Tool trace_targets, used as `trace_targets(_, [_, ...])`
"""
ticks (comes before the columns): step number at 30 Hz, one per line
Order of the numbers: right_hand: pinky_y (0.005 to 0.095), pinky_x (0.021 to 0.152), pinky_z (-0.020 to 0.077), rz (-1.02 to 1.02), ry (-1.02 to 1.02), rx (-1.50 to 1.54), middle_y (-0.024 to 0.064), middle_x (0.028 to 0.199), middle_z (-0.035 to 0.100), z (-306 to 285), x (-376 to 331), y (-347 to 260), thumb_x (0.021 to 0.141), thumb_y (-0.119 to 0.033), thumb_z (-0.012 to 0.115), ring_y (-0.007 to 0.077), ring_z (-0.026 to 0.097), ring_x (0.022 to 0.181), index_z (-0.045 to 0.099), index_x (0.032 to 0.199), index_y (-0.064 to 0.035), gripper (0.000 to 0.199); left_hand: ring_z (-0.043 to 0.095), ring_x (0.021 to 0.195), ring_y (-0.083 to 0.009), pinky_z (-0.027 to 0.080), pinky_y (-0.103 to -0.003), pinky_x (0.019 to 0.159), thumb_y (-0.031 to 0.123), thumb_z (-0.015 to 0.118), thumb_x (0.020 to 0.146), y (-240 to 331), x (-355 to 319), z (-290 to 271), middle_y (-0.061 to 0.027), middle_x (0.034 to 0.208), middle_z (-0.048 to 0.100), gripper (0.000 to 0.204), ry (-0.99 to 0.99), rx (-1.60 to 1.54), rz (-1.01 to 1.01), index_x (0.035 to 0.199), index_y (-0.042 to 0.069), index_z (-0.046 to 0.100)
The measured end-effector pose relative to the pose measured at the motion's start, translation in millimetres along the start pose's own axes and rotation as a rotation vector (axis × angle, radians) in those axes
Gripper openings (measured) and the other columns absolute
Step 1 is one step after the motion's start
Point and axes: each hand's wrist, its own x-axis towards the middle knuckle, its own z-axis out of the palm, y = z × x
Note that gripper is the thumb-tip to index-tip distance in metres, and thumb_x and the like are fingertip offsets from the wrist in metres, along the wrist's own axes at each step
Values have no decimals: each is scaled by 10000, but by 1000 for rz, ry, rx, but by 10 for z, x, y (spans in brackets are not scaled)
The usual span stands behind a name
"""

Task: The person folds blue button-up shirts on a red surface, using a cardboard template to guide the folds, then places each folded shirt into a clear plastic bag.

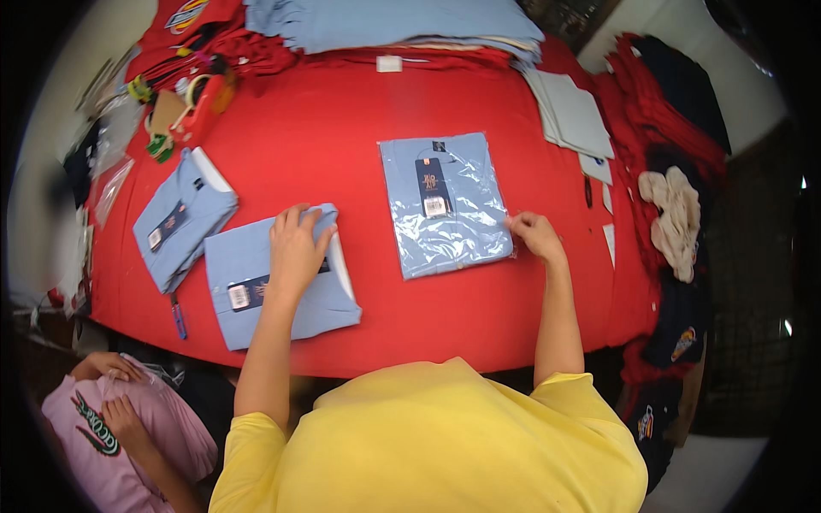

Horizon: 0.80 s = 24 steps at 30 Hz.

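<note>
A folded light-blue shirt in a clear plastic bag [449, 231], with a dark hang tag, lies on the red-covered table right of the middle. At its lower right corner my right hand [535, 236] pinches the bag's edge between thumb and fingers. My left hand [296, 246] rests, fingers spread, on top of a second folded blue shirt [312, 309], which has no bag that I can see. White board shows along that shirt's right side, and my hand covers part of its dark tag.
Further left are more folded blue clothing [175, 205] and a blue pen [179, 318]. Tape rolls [195, 94] sit at the back left, stacked blue cloth [393, 24] at the back, white sheets [569, 111] and a beige cloth [674, 218] at right. Another person [128, 419] is at lower left.
</note>
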Motion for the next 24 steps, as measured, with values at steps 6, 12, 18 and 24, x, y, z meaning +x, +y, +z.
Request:
trace_targets(6, [288, 718, 503, 73, 72, 320, 87, 913, 656, -24, 263, -275, 892, -300, 633, 141, 618, 784, 605, 1085, 27, 381, 561, 1131, -347, 443, -390, 948, 234, 661, 855, 740, 893, 1101, -240, 1216, 579, 572, -78, -815, -316, 1282, -96, 472])
trace_targets(12, [295, 815, 480, -93, -218, 812, 89, 992, 645, -561, 489, -212, 931, -217, 586, 151, 605, 902, 571, 1130, 8, 301, 610, 990, -218, 482, -336, 885, 97, 689, 829, 1396, 1162, 1059, -135, 1047, 639, 378, -199, -1603, -352, 1153, -26, 540])
trace_targets(18, [352, 892, 449, 34, -426, 945, 66, 1122, 616, -962, 274, -539, 986, -374, 457, 160, 574, 988, 538, 1207, -47, 403, 608, 958, -193, 496, -354, 901, 69, 616, 878, 1685, 957, 828, -92, 1061, 616, 311, -95, -1805, -311, 1165, 32, 504])
trace_targets(24, [267, 865, 441, -369, -348, 474, 74, 1022, 643, -1268, 712, -493, 953, -231, 545, 139, 576, 947, 590, 1198, -47, 309, 606, 954, -144, 499, -324, 850, 80, 564, 913, 1704, 1022, 706, -73, 1029, 636, 219, -20, -1752, -75, 1128, 35, 549])
